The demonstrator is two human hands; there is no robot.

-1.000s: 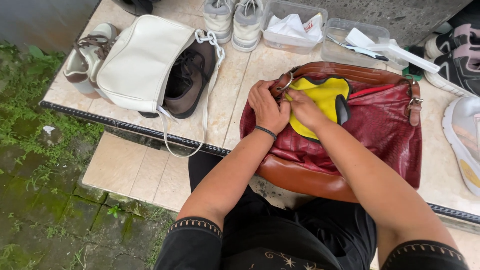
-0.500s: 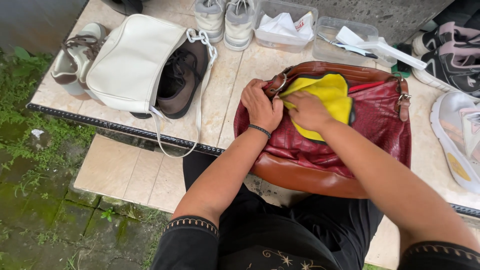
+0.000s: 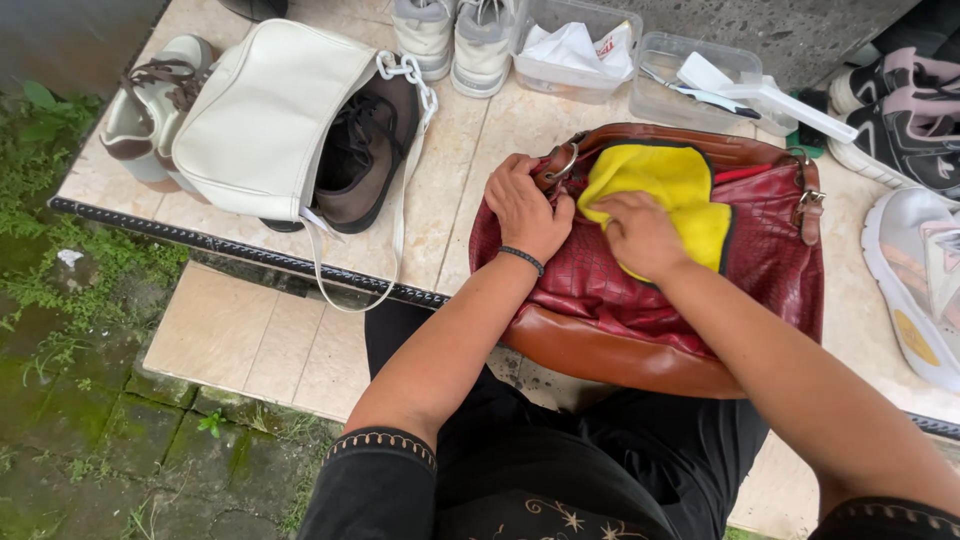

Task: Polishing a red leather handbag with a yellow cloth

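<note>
Head view: red handbag lies half on the tiled ledge, half on the person's lap. Left hand clamps the bag's top edge, steadying it; right hand presses a yellow cloth flat against the leather. White handbag sits well apart.

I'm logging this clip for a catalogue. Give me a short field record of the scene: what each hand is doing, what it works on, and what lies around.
Left hand: grips the top edge of the red bag near its metal ring
Right hand: presses a yellow cloth against the bag's side
Bag position: lying on its side at the tiled ledge, partly over the person's lap
Left of bag: white handbag with a chain strap, brown shoe beside it
Behind bag: two clear plastic tubs, pair of white sneakers
Right edge: more sneakers
</note>
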